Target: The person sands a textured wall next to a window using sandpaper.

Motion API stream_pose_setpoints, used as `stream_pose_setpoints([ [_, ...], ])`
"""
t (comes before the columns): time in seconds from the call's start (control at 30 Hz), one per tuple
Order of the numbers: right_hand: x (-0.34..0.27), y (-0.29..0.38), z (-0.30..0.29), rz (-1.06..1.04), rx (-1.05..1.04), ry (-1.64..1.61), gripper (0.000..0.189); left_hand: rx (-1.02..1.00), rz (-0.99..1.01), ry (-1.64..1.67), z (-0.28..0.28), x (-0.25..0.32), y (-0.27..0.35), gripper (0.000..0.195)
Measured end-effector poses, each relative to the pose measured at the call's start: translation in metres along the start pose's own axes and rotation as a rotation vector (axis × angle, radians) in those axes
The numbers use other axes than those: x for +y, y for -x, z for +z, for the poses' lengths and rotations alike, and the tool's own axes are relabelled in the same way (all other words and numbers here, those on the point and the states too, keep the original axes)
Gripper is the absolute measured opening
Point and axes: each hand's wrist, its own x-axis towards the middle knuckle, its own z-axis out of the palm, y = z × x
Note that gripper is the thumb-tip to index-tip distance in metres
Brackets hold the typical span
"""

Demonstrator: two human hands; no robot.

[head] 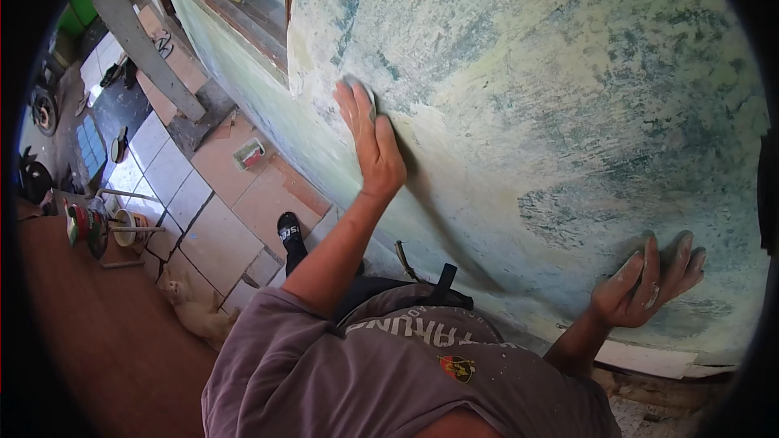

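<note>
A painted wall (462, 134) with patchy pale-green, white and dark-green areas rises before me. Against it, near the window corner, my left hand (372, 146) lies flat, its fingers over a thin, pale sheet (372, 100) that looks like sandpaper. The sheet's edge shows between the fingers and thumb; the rest is hidden. My right hand (648, 289) rests on the lower right part of the wall with its fingers spread and nothing visible in it. Whitish dust or paint marks its fingers.
A wood-framed window (243, 18) adjoins the wall. On the tiled floor are a plastic container (249, 154), a bucket (130, 228), sandals (118, 145) and a lying cat (198, 313). A slanting post (143, 42) stands left; beyond it is a motorcycle wheel (44, 111).
</note>
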Motion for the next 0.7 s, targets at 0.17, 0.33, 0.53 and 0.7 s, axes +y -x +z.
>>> stream_pose_setpoints([
  [0.17,-0.003,-0.003,-0.001,-0.006,-0.004,-0.033,0.031,0.197,-0.254,0.108,-0.015,-0.025,-0.042,0.057],
  [0.33,0.000,-0.001,-0.001,-0.004,0.002,-0.020,0.031,-0.052,0.117,-0.090,-0.002,0.006,0.000,0.057],
  [0.53,-0.003,-0.001,0.000,-0.012,-0.003,-0.015,0.030,0.109,-0.091,0.065,-0.011,0.006,-0.053,0.059],
  [0.7,-0.002,-0.001,0.001,0.007,0.000,-0.005,0.030,-0.053,0.078,0.009,0.000,0.006,-0.008,0.059],
])
